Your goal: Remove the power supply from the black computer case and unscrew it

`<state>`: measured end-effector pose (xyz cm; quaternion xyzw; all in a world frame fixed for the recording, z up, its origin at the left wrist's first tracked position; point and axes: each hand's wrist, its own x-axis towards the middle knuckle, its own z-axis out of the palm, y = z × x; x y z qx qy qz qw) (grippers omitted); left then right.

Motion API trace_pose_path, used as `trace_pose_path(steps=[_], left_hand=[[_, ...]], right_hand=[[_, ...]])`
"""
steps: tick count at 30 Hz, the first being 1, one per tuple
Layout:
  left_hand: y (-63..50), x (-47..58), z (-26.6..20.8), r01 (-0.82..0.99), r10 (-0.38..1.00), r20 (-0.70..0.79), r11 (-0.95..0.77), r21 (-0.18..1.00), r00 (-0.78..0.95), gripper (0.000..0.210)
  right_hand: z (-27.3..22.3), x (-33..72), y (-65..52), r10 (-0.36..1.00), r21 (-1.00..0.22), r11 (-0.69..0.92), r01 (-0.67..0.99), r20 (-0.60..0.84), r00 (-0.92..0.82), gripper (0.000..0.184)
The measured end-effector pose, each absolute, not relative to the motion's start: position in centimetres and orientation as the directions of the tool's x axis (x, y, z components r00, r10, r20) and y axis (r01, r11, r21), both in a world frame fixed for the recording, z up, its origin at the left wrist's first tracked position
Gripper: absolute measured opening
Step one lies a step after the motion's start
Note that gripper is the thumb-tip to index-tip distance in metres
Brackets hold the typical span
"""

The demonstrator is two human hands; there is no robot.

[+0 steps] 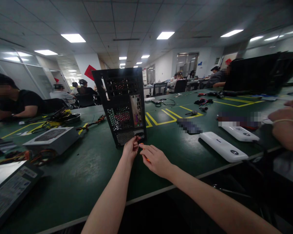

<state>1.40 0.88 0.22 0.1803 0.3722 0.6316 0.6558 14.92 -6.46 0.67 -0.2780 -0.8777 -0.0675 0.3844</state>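
A black computer case (pixel 122 107) stands upright on the green table, its rear with vent holes and metal port panel (pixel 136 110) facing me. My left hand (pixel 131 148) is at the lower right of that rear, beside the power supply grille (pixel 123 137). Its fingers are pinched together; what lies in them is hidden. Just right of it, my right hand (pixel 157 160) is closed around an orange-handled tool (pixel 148 159). Only bits of orange show between the fingers, so the tool's kind cannot be made out. The two hands' fingertips nearly meet.
Left on the green table (pixel 88 169) lie a grey power supply (pixel 51 138), another power supply (pixel 12 191) and bundled cables (pixel 61 117). White power banks (pixel 221 146) and a dark phone-like slab (pixel 189 126) lie right. Another person's hand (pixel 286 118) is at far right; a person sits left.
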Motion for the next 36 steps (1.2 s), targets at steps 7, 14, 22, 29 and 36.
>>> trace_pose_path(steps=[7,14,22,29,36], left_hand=[[0.89,1.43,-0.23,-0.642,0.971,-0.207,0.085,0.762,-0.117,0.004],[0.56,1.59,-0.37,-0.588,0.981,-0.132,0.023,0.808,-0.143,0.005],[0.67,1.63,-0.62,-0.533,0.979,-0.105,-0.004,0.846,-0.174,0.009],[0.89,1.57,-0.78,-0.505,0.972,-0.1,-0.021,0.863,-0.213,0.014],[0.62,1.74,-0.83,-0.422,0.958,-0.058,-0.069,0.904,-0.281,0.016]], right_hand=[[0.71,14.79,-6.73,0.365,0.094,0.82,0.564,0.672,-0.644,0.017],[0.41,14.8,-6.6,0.445,-0.107,0.807,0.581,0.756,-0.479,0.015],[0.41,14.9,-6.39,0.453,-0.169,0.817,0.551,0.78,-0.433,0.016],[0.49,14.68,-7.05,0.469,-0.042,0.786,0.617,0.691,-0.55,0.023],[0.24,15.03,-6.81,0.52,-0.151,0.759,0.633,0.725,-0.451,0.027]])
